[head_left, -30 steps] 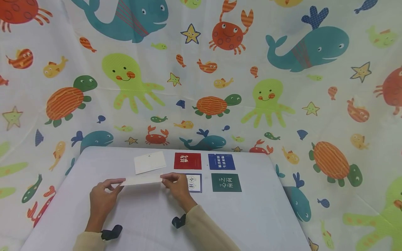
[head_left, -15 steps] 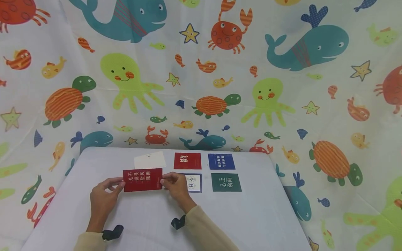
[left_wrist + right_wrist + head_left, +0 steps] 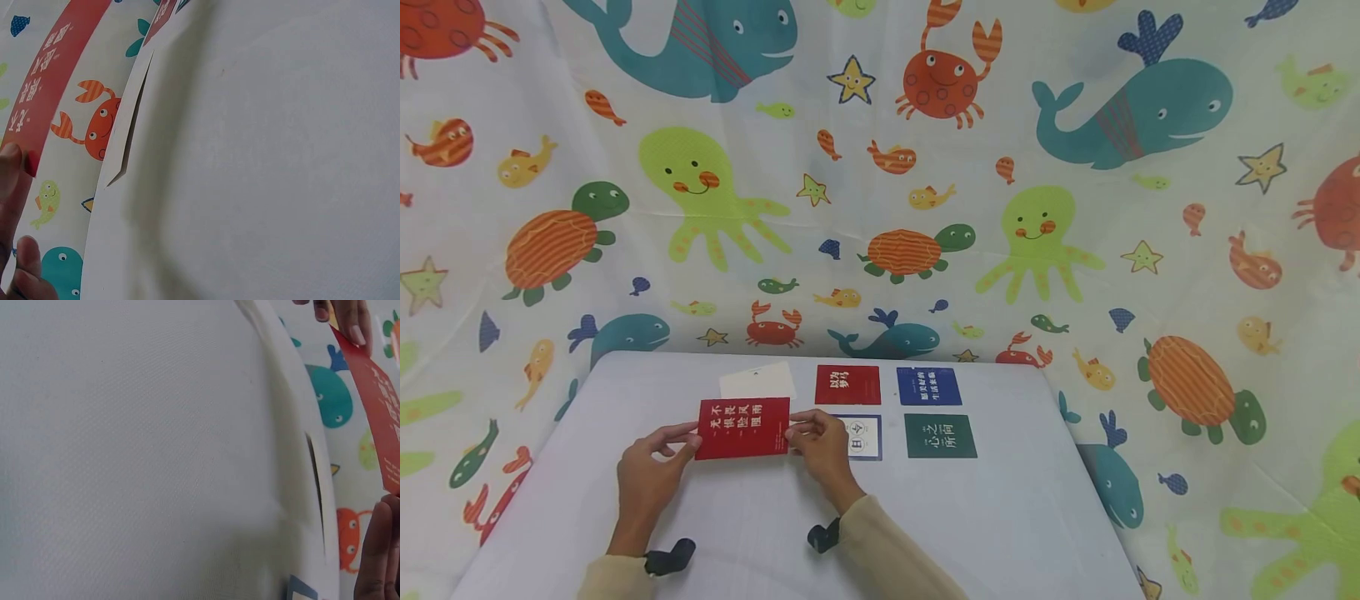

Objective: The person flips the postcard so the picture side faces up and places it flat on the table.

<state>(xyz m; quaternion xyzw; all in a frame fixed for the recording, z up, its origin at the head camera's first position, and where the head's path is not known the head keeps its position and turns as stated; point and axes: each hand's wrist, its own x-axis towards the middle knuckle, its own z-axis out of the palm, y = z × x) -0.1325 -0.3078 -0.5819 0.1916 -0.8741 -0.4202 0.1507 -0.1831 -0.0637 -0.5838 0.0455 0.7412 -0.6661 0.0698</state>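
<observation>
A red card [image 3: 743,429] with white Chinese characters is held up between both hands, its printed side toward the head camera. My left hand [image 3: 649,475] pinches its left edge between thumb and fingers. At the opposite edge my right hand [image 3: 826,450] pinches the card the same way. In the left wrist view the red card [image 3: 53,75] stands above the table with fingertips at its lower end. The right wrist view has the red card [image 3: 375,406] gripped at both ends. Behind it a white card [image 3: 758,382] lies on the table, partly covered in the head view.
On the white table [image 3: 1000,517] lie a second red card [image 3: 847,385], a blue card [image 3: 928,387], a green card [image 3: 941,437] and a blue-bordered white card [image 3: 867,438], partly behind my right hand. A curtain [image 3: 880,200] printed with sea animals hangs behind the table.
The held card showed a thin white sliver at first; it has turned so its red printed face points at the head camera. Both hands stay nearly in place.
</observation>
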